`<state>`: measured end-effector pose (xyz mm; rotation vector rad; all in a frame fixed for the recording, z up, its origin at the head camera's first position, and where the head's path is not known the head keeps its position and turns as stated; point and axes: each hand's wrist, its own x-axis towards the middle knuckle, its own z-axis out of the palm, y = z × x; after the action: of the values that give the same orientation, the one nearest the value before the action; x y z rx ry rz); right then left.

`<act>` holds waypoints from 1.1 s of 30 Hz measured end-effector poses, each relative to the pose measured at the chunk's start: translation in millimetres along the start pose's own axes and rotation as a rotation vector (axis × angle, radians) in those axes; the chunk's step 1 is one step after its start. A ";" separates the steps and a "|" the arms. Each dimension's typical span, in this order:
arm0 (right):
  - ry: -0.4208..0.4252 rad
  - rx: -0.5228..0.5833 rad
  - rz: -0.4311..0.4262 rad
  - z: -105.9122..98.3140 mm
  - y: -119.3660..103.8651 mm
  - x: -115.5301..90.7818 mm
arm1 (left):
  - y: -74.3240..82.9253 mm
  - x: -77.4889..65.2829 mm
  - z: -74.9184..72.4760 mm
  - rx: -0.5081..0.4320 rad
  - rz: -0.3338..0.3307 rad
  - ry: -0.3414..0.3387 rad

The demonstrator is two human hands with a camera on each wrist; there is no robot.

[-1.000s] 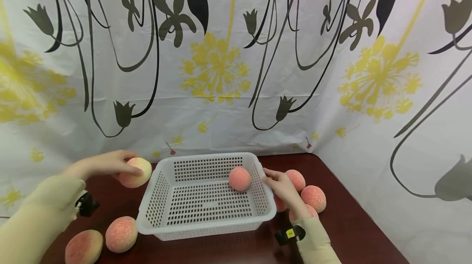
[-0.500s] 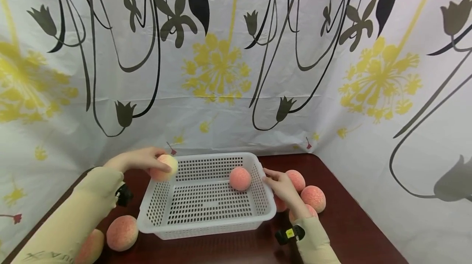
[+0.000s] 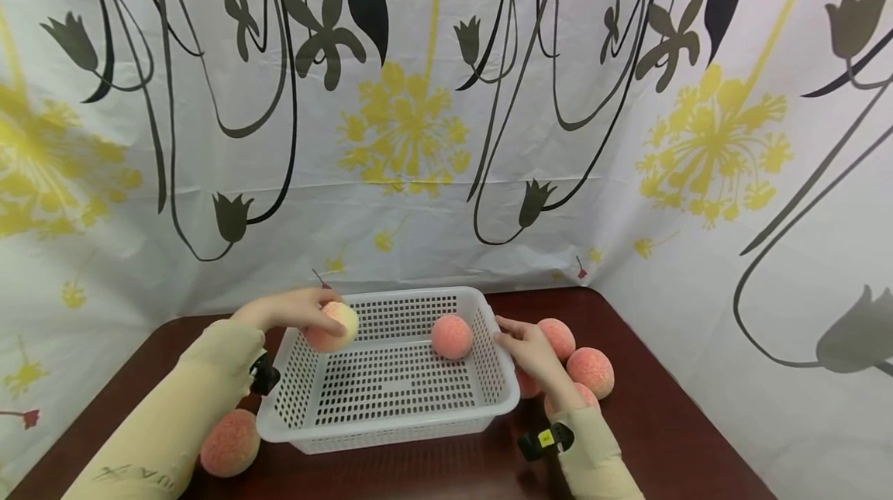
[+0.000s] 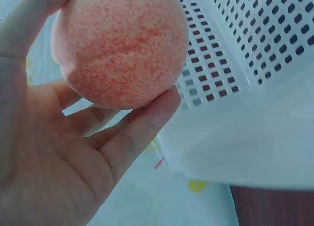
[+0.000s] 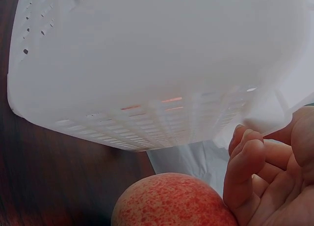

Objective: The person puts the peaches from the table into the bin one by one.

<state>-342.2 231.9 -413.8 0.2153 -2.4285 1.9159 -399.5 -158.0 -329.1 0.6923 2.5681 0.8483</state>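
In the head view my left hand [image 3: 296,309] holds a pink and pale-yellow peach [image 3: 335,327] over the left end of a white perforated plastic basket [image 3: 391,433]. The left wrist view shows the thumb on one side of this peach [image 4: 122,44] and the fingertips under it. Another peach [image 3: 452,336] lies inside the basket near its right wall. At the basket's right rim, my right hand [image 3: 533,353] grips the edge. Seen from the right wrist, its fingers [image 5: 245,162] curl beneath the rim, with a peach [image 5: 171,204] close below them.
Several peaches sit on the dark red table [image 3: 670,438] right of the basket, one of them [image 3: 590,373] farthest right. One more peach [image 3: 230,444] rests at the basket's front left, partly behind the left sleeve. A floral-print sheet [image 3: 418,236] hangs behind the table.
My left hand has carried its peach rightward from beside the basket to over its left end. The left sleeve now hides a peach at the front left. My right hand stays at the rim.
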 end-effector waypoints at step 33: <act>0.000 -0.018 -0.006 -1.8 4.8 2.9 | 32.2 72.8 50.5 0.130 0.117 -0.022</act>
<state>-345.8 234.5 -417.6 0.2215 -2.4414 1.8909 -425.0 -72.6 -359.6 0.8925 2.6016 0.7093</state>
